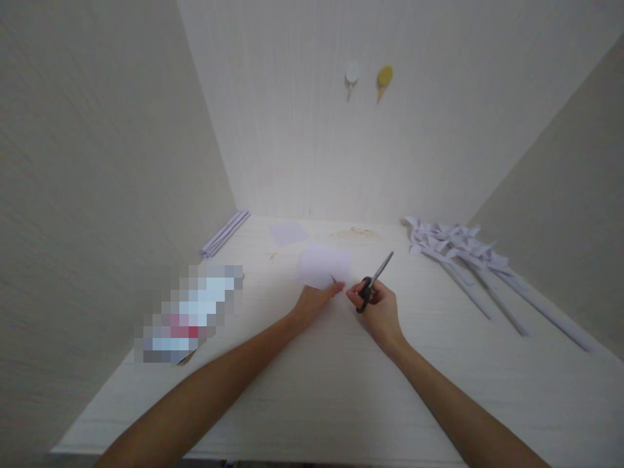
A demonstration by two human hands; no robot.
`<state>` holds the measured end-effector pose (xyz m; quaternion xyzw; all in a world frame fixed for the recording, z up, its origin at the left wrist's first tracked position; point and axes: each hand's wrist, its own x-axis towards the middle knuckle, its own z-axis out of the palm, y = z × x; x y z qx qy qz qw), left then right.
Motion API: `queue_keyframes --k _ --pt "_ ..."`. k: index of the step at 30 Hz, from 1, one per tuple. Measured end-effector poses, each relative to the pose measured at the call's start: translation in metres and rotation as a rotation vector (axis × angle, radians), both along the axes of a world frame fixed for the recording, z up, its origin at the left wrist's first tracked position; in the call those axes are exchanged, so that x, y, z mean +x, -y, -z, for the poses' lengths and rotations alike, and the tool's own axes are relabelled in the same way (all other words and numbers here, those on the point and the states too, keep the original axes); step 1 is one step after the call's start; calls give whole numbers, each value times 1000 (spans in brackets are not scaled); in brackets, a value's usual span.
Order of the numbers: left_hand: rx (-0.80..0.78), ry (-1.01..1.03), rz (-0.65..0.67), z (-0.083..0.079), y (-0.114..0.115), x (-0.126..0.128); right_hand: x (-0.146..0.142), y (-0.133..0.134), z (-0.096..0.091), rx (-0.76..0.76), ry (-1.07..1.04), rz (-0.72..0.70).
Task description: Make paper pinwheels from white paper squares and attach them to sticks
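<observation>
I'm at a three-walled paper-craft nook, home or office unclear. Pale wood-grain panels (pixel 302 143) at nine, twelve and three o'clock; white wood-grain tabletop (pixel 316 396); black-handled metal scissors (pixel 381 267) near one; white paper pinwheels (pixel 431 244) near two.

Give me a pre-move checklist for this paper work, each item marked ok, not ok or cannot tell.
1. Scissors in hand: ok, the right hand holds them.
2. Blades away from the sheet: ok, they point up and off to its right.
3. Left hand at the sheet: ok, it is at the near edge.
4. Sheet pinched firmly: cannot tell, the fingers are partly hidden.
5. Paper pinwheels apart from the cutting spot: ok, they lie off to the right.
6. Loose paper piece apart from the sheet: ok, it lies behind, to the left.
</observation>
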<state>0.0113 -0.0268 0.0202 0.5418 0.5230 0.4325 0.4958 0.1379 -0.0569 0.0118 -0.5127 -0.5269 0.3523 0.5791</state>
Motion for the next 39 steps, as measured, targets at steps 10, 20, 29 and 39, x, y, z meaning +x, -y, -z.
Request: queue_keyframes --k 10,20,29,39 --pt "-81 91 -57 -2 -1 1 -1 1 -3 -12 -40 15" --pt "-42 102 -44 -2 -1 0 0 1 -1 0 -34 23" --pt "-82 55 -67 -6 0 1 1 0 0 -70 -23 15" --pt "-74 128 -67 0 -2 1 2 -2 5 -84 -15 -9"
